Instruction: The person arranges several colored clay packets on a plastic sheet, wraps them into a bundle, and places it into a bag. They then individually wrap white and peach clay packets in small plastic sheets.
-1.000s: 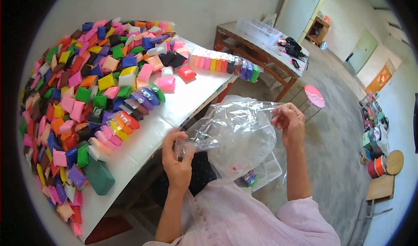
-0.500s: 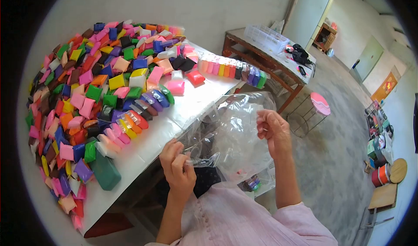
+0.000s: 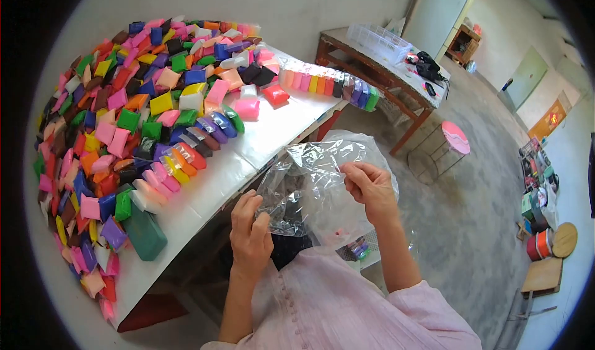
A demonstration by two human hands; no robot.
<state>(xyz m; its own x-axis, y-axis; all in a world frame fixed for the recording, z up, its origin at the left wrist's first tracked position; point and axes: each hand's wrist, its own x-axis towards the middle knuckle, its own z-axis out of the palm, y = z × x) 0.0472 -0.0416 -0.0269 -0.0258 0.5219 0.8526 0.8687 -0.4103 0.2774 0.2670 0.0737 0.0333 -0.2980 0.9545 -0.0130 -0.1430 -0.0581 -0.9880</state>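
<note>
A clear, crinkled plastic bag point(image 3: 317, 158) spreads between my two hands. My right hand point(image 3: 370, 192) pinches its upper right part between thumb and fingertips. My left hand point(image 3: 251, 235) has curled fingers at the bag's left edge, thumb and forefinger against the film; the exact grip is hard to see. Behind and below lies a larger, cloudy plastic bag point(image 3: 350, 220). To the left, a big heap of small, colourful soft packets point(image 3: 161, 102) covers much of the white table point(image 3: 248, 148). A row of packets in mixed colours point(image 3: 192, 155) lies along its near side.
Another packet row point(image 3: 328, 87) lies at the table's far corner. A dark green block point(image 3: 145, 235) sits near the front edge. Beyond stand a wooden table point(image 3: 365, 71) with a white basket point(image 3: 379, 43) and a pink-topped stool point(image 3: 455, 138). A crate with packets point(image 3: 358, 249) is low beside me.
My right hand has moved left and slightly down, drawing the clear bag's film with it. My left hand stays near the bag's left edge, its fingers slightly more spread. The view has shifted a little.
</note>
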